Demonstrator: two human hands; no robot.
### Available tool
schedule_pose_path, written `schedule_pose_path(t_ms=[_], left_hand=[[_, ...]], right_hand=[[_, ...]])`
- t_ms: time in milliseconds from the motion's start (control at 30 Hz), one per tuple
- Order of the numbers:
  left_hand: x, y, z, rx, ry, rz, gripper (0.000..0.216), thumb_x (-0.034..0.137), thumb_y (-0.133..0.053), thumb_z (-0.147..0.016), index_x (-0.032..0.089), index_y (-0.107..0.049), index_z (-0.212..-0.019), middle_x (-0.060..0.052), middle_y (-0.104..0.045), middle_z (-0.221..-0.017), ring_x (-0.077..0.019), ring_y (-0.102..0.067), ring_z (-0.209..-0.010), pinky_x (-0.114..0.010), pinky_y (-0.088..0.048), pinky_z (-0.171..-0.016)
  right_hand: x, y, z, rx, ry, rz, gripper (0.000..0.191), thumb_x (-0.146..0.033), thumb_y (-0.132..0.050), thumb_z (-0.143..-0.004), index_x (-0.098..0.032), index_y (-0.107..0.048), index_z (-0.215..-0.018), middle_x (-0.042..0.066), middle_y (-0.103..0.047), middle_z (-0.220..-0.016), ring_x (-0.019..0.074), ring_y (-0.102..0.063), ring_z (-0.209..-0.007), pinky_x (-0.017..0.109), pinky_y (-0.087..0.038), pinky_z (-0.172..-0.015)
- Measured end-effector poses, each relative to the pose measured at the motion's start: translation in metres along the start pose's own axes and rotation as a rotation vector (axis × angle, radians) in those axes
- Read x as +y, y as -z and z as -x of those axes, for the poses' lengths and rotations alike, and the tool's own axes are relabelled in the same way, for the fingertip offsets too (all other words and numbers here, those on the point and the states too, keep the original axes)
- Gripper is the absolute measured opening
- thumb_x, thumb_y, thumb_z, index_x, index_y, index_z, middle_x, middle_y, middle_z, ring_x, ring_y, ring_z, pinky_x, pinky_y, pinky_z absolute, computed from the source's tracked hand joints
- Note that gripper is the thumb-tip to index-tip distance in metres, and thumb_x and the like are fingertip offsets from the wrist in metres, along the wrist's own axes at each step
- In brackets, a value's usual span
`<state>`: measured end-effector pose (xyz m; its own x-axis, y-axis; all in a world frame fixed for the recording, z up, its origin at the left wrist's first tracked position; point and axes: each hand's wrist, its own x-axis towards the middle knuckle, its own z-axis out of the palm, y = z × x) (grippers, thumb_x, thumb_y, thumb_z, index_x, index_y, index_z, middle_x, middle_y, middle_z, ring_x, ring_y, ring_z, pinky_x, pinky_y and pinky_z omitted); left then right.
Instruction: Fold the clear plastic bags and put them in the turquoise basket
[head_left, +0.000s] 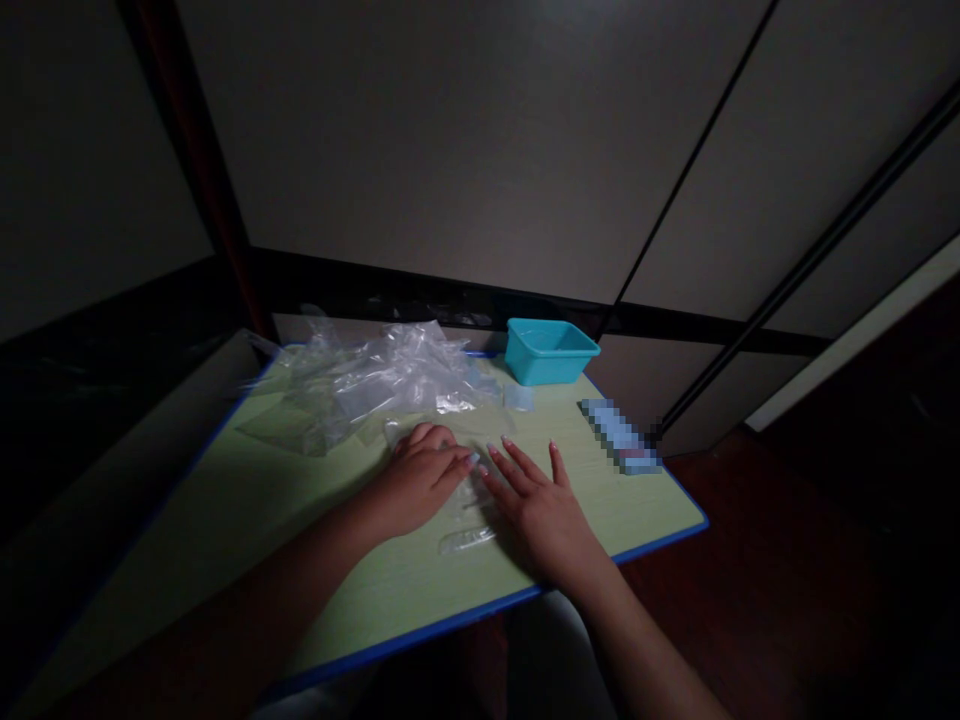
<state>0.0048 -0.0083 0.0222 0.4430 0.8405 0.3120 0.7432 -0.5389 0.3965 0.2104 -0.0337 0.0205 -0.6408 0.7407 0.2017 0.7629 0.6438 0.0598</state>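
Observation:
A clear plastic bag (469,541) lies flattened on the table between and under my hands, and its far outline is hard to make out. My left hand (424,480) is closed over the bag's left part, fingers curled and the index finger and thumb reaching to the right. Over the bag's right side, my right hand (541,505) rests palm down with its fingers spread. The fingertips of both hands come close together near the bag's middle. Just beyond them, a loose heap of clear plastic bags (397,370) covers the far left of the table.
The light green table (375,610) has a blue edge. At its far side stands a turquoise plastic basket (551,360), with a small pale square piece (519,398) before it. A pixelated light-blue object (621,437) lies at the right edge. Cabinet panels (450,150) rise behind.

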Motion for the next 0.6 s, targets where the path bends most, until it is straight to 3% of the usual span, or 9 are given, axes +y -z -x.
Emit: schedule_pose_path(t_ms=[200,400,600], left_hand=[[-0.004,-0.002,-0.001,0.083,0.100,-0.104,0.020,0.028,-0.040,-0.089,0.019,-0.056,-0.080,-0.006,-0.053,-0.091,-0.0235,-0.042,-0.095,-0.041,-0.036,-0.087],[-0.001,-0.007,0.000,0.046,0.084,-0.094,0.013,0.031,-0.053,-0.083,0.019,-0.054,-0.077,-0.005,-0.052,-0.092,-0.0240,-0.042,-0.097,-0.039,-0.036,-0.086],[-0.001,-0.017,0.000,0.035,0.026,-0.054,0.027,0.037,-0.071,-0.068,0.020,-0.052,-0.078,-0.005,-0.051,-0.104,-0.0258,-0.039,-0.106,-0.040,-0.033,-0.090]], right_hand=[[0.008,-0.010,0.004,0.068,-0.093,-0.106,0.043,-0.014,-0.038,-0.089,-0.024,-0.044,-0.131,0.006,-0.046,-0.137,0.0190,-0.029,-0.133,0.056,-0.005,-0.108],[0.010,-0.019,0.007,0.287,-0.246,-0.195,0.043,-0.009,-0.037,-0.085,-0.017,-0.048,-0.126,0.011,-0.054,-0.128,0.0189,-0.042,-0.126,0.053,-0.013,-0.108],[0.009,-0.020,0.008,0.382,-0.321,-0.266,0.041,-0.010,-0.036,-0.085,-0.016,-0.050,-0.123,0.011,-0.056,-0.126,0.0188,-0.044,-0.124,0.050,-0.016,-0.108]])
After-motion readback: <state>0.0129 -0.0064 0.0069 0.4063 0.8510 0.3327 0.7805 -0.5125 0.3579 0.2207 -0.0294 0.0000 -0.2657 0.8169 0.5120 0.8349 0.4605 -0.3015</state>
